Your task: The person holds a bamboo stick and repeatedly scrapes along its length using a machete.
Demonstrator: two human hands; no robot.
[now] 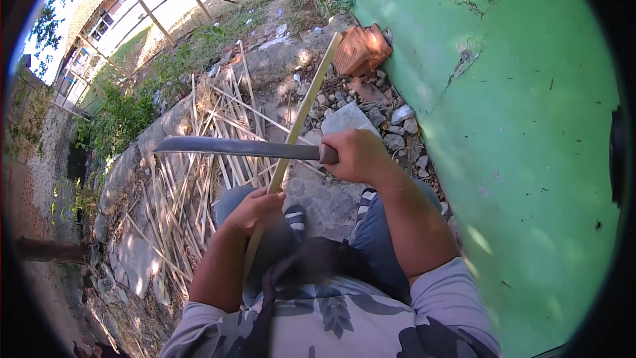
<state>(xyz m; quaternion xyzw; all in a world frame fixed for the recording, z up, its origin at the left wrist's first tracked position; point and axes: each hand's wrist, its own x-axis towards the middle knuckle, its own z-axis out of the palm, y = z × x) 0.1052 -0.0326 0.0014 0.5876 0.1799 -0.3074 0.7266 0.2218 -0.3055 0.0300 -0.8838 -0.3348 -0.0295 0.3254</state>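
Note:
My right hand (356, 155) is closed round the handle of a machete (238, 148). Its long dark blade points left and lies across a pale strip of split bamboo (306, 106); whether the two touch, I cannot tell. Lower down, my left hand (257, 209) grips that strip, which slants from my lap up toward the far right. The strip's far end reaches in front of the stacked clay tiles (361, 50). Many cut bamboo strips (192, 159) lie in a loose heap on the ground beyond and left of my left hand.
A green wall (523, 159) with cracked plaster runs along my right. At its foot lie broken stones (394, 129) and a pale flat block (349, 119). Green shrubs (126, 116) and a pole fence (146, 6) stand at the far left. My sandalled feet (296, 220) rest on rough ground.

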